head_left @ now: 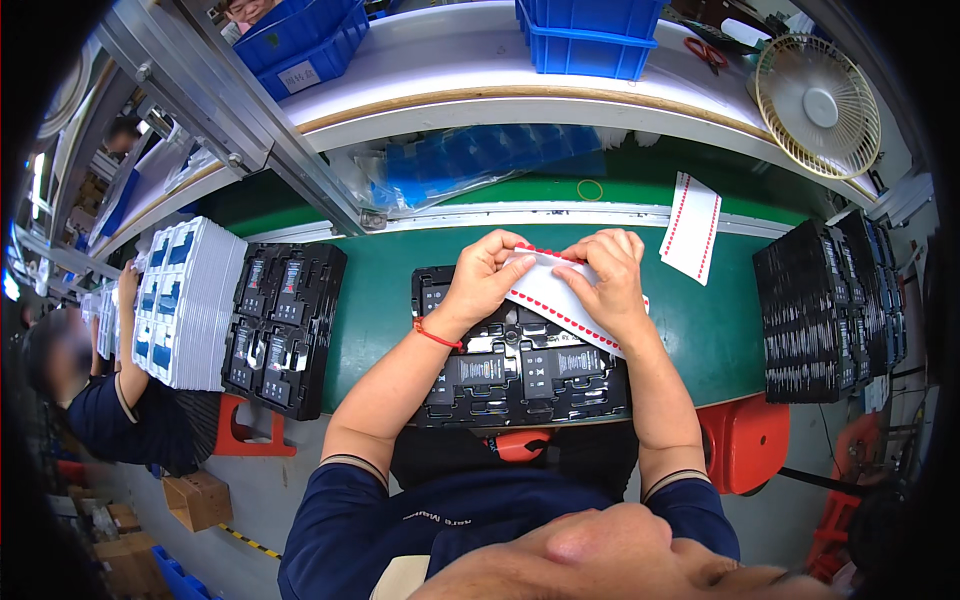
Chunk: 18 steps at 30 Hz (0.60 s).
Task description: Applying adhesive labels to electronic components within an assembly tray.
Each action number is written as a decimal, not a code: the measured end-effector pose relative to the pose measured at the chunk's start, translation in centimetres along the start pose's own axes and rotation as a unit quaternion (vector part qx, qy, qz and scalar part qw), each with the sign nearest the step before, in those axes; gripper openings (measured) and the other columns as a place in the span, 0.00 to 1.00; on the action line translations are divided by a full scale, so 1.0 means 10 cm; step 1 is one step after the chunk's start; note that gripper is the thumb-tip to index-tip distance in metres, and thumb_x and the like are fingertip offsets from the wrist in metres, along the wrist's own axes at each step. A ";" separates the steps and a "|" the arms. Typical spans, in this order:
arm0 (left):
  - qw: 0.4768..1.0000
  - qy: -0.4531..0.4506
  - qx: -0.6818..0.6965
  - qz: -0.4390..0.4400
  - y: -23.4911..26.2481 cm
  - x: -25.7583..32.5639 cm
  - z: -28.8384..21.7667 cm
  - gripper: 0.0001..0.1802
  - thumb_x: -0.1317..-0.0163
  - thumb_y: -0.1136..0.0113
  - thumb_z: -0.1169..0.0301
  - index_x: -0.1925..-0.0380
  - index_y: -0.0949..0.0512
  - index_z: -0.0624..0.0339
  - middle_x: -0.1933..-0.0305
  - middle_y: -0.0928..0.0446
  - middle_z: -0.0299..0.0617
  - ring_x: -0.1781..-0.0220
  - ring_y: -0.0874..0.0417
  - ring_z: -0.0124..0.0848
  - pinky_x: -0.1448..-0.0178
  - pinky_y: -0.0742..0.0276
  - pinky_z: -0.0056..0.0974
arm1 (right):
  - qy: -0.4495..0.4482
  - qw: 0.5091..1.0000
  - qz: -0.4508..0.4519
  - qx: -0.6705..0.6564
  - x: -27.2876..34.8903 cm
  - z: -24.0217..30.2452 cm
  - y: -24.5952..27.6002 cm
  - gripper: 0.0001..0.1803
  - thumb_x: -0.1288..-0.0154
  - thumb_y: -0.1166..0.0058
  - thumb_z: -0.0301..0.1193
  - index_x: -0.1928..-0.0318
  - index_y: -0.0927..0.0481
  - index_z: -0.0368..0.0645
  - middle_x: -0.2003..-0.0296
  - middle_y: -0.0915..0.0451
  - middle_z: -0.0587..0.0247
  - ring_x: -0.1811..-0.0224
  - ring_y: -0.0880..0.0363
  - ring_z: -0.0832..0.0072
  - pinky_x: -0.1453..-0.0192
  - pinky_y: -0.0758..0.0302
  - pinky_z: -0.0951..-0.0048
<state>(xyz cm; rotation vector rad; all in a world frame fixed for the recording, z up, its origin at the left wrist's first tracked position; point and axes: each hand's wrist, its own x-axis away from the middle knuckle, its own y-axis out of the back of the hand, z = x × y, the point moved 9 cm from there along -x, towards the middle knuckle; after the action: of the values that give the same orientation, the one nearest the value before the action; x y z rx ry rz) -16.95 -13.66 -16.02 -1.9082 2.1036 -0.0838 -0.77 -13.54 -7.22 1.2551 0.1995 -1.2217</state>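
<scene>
A white sticker sheet (562, 298) with rows of small red dots along its edges is held by both hands over a black tray (520, 375) that lies on the green belt (385, 300). The left hand (482, 275) is closed on the upper left corner of the sheet, with the fingers curled narrow and the thumb pressed on the paper. The right hand (610, 275) is pinched on the upper edge at about 1 o'clock of the sheet, the fingers bent close together. The sheet is tilted and runs down toward 4 o'clock under the right hand. A red cord (437, 336) is worn on the left wrist.

In the black tray, flat dark battery-like parts with pale labels are seen in several compartments. At 9 o'clock from the hands, a second black tray (285, 325) with similar parts is placed on the belt, and just beside it, further at 9 o'clock, a stack of white and blue cards (190, 300) is seen. At 3 o'clock, well apart, a stack of black trays (825, 310) stands on edge. At 2 o'clock, a second dotted sheet (691, 225) lies flat on the belt. At 12 o'clock, blue bins (590, 35) are kept on a white shelf, and at 1 o'clock a round beige fan (818, 105) is seen. Another person in a dark shirt (120, 420) is seated at 8 o'clock
</scene>
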 end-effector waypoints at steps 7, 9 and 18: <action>0.997 -0.068 -0.028 0.016 -0.06 -0.01 -0.17 0.06 0.34 0.37 0.76 0.59 0.23 0.63 0.58 0.18 0.37 0.59 0.20 0.20 0.58 0.23 0.27 | -0.046 0.996 0.037 -0.073 0.01 -0.12 -0.04 0.08 0.50 0.28 0.30 0.72 0.17 0.44 0.75 0.20 0.67 0.65 0.24 0.69 0.48 0.36 0.65; 0.998 -0.031 -0.055 0.021 -0.08 0.00 -0.19 0.06 0.34 0.36 0.75 0.59 0.21 0.63 0.58 0.18 0.36 0.60 0.20 0.20 0.58 0.23 0.27 | -0.047 0.994 0.043 -0.087 0.02 -0.13 -0.04 0.08 0.50 0.28 0.30 0.72 0.16 0.44 0.75 0.20 0.67 0.65 0.24 0.69 0.48 0.36 0.66; 0.992 0.007 0.028 -0.121 0.28 0.00 -0.09 0.07 0.34 0.36 0.73 0.58 0.19 0.63 0.61 0.17 0.37 0.62 0.18 0.22 0.57 0.21 0.28 | -0.088 0.991 0.086 -0.055 0.02 -0.45 0.21 0.27 0.60 0.23 0.41 0.57 0.15 0.45 0.61 0.17 0.65 0.52 0.24 0.67 0.38 0.39 0.62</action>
<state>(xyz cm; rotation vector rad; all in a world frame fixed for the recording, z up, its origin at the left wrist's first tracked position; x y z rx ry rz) -19.93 -13.47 -15.83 -2.1251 1.8486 -0.2057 3.09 -10.42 -7.81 1.0419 0.0283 -1.1492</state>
